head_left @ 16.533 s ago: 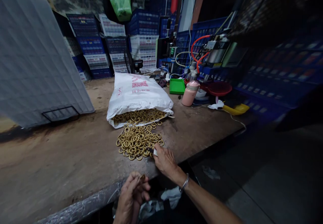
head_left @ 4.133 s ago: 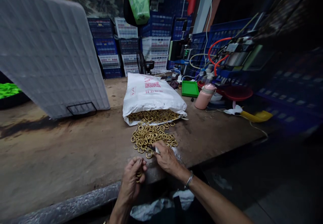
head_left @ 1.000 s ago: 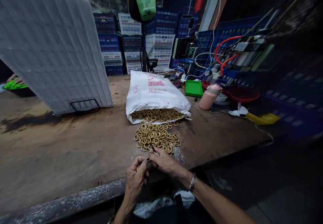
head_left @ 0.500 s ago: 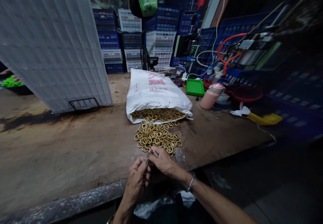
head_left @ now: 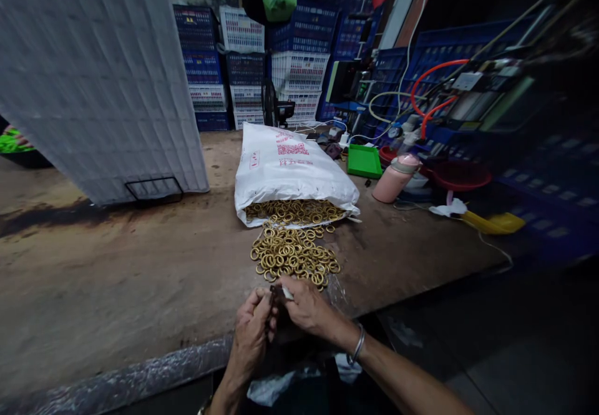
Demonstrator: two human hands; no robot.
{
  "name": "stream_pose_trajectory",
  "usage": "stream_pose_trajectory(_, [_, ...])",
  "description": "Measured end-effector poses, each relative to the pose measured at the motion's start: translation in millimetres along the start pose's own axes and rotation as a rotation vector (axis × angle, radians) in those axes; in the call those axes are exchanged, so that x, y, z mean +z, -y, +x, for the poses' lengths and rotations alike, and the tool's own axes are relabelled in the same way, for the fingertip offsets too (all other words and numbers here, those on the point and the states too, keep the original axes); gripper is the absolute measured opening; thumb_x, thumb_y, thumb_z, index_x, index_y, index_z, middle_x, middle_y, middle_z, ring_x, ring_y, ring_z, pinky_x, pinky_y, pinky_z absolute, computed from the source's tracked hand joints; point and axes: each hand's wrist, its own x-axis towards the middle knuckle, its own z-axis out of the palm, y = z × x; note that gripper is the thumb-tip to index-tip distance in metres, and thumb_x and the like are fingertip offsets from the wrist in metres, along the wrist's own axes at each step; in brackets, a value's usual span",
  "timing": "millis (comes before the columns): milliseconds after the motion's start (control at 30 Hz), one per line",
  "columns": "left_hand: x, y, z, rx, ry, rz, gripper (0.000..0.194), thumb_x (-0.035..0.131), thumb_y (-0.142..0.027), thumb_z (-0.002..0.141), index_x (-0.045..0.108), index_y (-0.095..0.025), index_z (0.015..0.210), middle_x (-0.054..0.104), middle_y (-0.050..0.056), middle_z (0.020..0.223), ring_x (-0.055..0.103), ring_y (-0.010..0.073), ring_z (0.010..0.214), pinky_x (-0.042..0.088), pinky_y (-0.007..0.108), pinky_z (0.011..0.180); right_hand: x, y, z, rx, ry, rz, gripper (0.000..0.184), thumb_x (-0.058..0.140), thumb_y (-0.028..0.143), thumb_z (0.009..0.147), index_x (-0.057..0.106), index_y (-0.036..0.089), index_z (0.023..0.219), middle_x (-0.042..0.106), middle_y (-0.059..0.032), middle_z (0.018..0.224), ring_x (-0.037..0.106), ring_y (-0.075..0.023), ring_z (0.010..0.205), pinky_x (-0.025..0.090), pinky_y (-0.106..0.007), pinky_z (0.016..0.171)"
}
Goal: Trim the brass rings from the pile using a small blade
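Note:
Close together at the table's front edge, my left hand (head_left: 251, 326) and my right hand (head_left: 309, 307) meet just below a pile of brass-coloured rings (head_left: 294, 254). My left fingers are closed in a pinch around something small and dark, too unclear to name. Curled too, my right hand has a small pale, flat piece (head_left: 287, 292) showing between thumb and fingers; its kind is hidden. Behind the loose rings lies a white woven sack (head_left: 294, 171) with red print. Its mouth faces me and more rings fill the opening.
A tall white ribbed panel (head_left: 140, 90) stands on the table (head_left: 116, 290) at left, on a black wire stand. To the right are a green tray (head_left: 364, 161), a pink bottle (head_left: 395, 179) and a red bowl (head_left: 461, 175). Stacked crates (head_left: 299, 68) line the back.
The right hand has turned slightly, and the pale piece in it shows broader than before. A dark bit now shows between the hands. The view has shifted a little; rings and sack stay put.

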Motion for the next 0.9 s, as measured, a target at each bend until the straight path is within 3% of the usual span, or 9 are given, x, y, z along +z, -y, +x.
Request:
stream_pose_trajectory(133, [-2.2, 3, 3, 0.027, -0.009, 0.021, 0.031, 0.060, -0.046, 0.067, 0.048, -0.019, 0.073, 0.048, -0.007, 0.051, 0.036, 0.0025, 0.034, 0.025, 0.012, 0.032, 2, 3, -3, -0.014, 0.073, -0.203, 0.026, 0.039, 0.007, 0.066, 0.051, 0.019, 0.086, 0.057, -0.0016, 0.072, 0.047, -0.0127, 0.063, 0.026, -0.023, 0.057])
stream_pose_trajectory(333, [-4.9, 6, 4, 0.064, -0.036, 0.095, 0.031, 0.059, -0.048, 0.068, 0.048, -0.018, 0.068, 0.046, -0.008, 0.047, 0.034, 0.0026, 0.031, 0.025, 0.013, 0.030, 5, 1, -1, 0.014, 0.077, -0.330, 0.029, 0.038, 0.008, 0.067, 0.048, 0.018, 0.092, 0.058, -0.0034, 0.076, 0.049, -0.0144, 0.064, 0.024, -0.025, 0.057])
stream_pose_trajectory(467, [1.2, -5, -11, 0.014, 0.013, 0.107, 0.032, 0.059, -0.048, 0.067, 0.048, -0.018, 0.067, 0.046, -0.007, 0.048, 0.034, 0.0023, 0.032, 0.024, 0.012, 0.030, 2, -12, 1, 0.066, 0.046, -0.372, 0.025, 0.038, 0.008, 0.066, 0.047, 0.018, 0.087, 0.056, -0.0024, 0.071, 0.048, -0.0137, 0.062, 0.022, -0.024, 0.054])
stream_pose_trajectory(567, [6.0, -14, -20, -0.041, 0.078, -0.007, 0.029, 0.060, -0.045, 0.068, 0.048, -0.019, 0.071, 0.049, -0.007, 0.052, 0.037, 0.0027, 0.034, 0.025, 0.012, 0.031, -2, -22, 6, 0.091, -0.033, -0.379, 0.023, 0.039, 0.010, 0.066, 0.047, 0.018, 0.085, 0.055, -0.0016, 0.067, 0.047, -0.0131, 0.058, 0.021, -0.024, 0.053])
stream_pose_trajectory(733, [3.3, -16, -15, -0.018, 0.092, -0.175, 0.026, 0.059, -0.041, 0.071, 0.049, -0.017, 0.068, 0.053, -0.004, 0.056, 0.040, 0.0039, 0.040, 0.027, 0.012, 0.032, -5, -24, 22, 0.064, -0.188, -0.382, 0.021, 0.036, 0.010, 0.071, 0.048, 0.018, 0.087, 0.058, -0.0027, 0.072, 0.049, -0.0132, 0.062, 0.024, -0.024, 0.055])
stream_pose_trajectory(900, [-4.2, -12, -10, 0.000, 0.077, -0.207, 0.025, 0.060, -0.039, 0.071, 0.053, -0.015, 0.069, 0.056, 0.000, 0.060, 0.042, 0.0052, 0.042, 0.029, 0.014, 0.032, -1, -17, 35, 0.081, -0.192, -0.448, 0.020, 0.040, 0.017, 0.076, 0.047, 0.019, 0.095, 0.060, -0.0044, 0.081, 0.052, -0.0149, 0.068, 0.025, -0.025, 0.059])
